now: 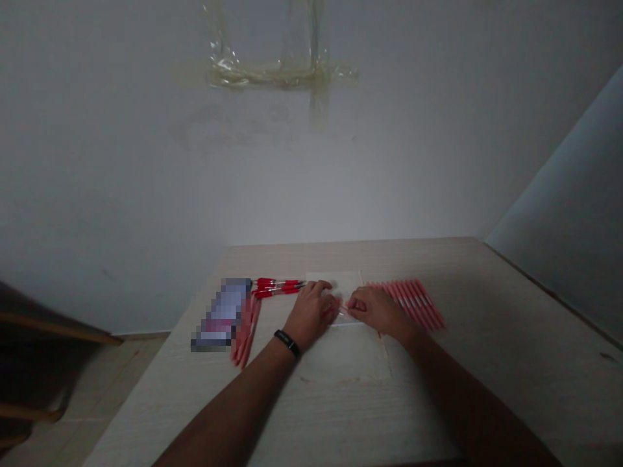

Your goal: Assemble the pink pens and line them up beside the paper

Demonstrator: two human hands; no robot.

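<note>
Both my hands rest on a pale wooden table [487,363], fingers closed and tips nearly meeting. My left hand [311,311], with a black band on its wrist, and my right hand [374,308] pinch a small red and white pen part between them over a white sheet [341,357]. A row of several red and white pen pieces [413,299] lies just right of my right hand. Red pens [277,287] lie left of my left hand.
A blurred-out box [221,314] sits at the table's left, with more red pen pieces [246,331] beside it. A grey wall stands behind the table, with old tape stuck high on it [277,65]. Dark wooden furniture [34,350] is at far left.
</note>
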